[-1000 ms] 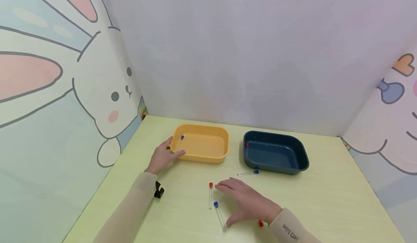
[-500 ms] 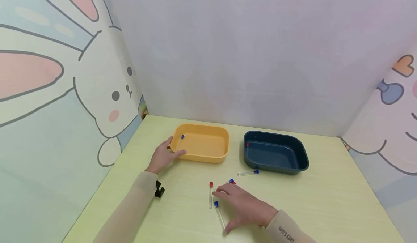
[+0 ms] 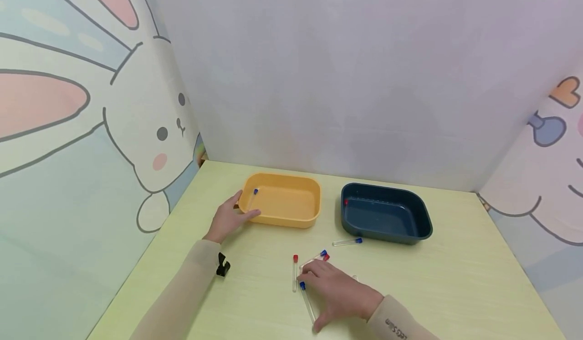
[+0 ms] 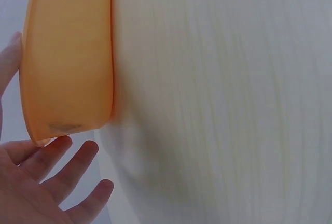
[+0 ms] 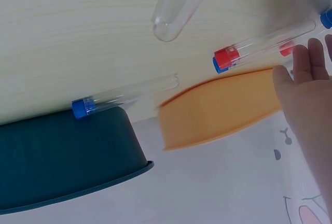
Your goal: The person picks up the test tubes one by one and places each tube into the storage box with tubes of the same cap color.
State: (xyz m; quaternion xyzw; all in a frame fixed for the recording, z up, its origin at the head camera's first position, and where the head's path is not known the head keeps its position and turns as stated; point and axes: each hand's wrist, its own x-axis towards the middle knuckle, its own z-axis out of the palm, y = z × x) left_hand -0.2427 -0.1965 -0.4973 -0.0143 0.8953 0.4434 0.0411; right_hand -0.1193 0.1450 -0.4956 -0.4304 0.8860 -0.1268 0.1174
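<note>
I see the pale green bench [image 3: 455,279] carrying two trays side by side toward the far edge: an orange tray [image 3: 282,218] on the left and a dark blue tray [image 3: 387,234] on the right, apart from each other. The orange tray holds one blue-capped tube [image 3: 252,197] leaning at its left end; the dark blue tray shows a red cap [image 3: 345,202] at its far left corner.

My left hand [image 3: 227,217] rests at the near left corner of the orange tray, fingers [image 4: 78,162] relaxed and spread, thumb along the wall, curled round nothing.

My right hand [image 3: 339,292] lies palm down on the bench near the middle, fingers [image 3: 314,274] straight, gripping nothing. A blue-capped tube [image 3: 306,299] lies just left of it, its cap [image 3: 302,285] at the fingertips. A red-capped tube [image 3: 294,273] lies parallel further left, not touched. Two crossed tubes [image 3: 319,256] with a red and a blue cap sit just beyond the fingertips. Another blue-capped tube [image 3: 347,241] lies in front of the dark blue tray.

A small black clip [image 3: 221,267] lies beside the left sleeve.
</note>
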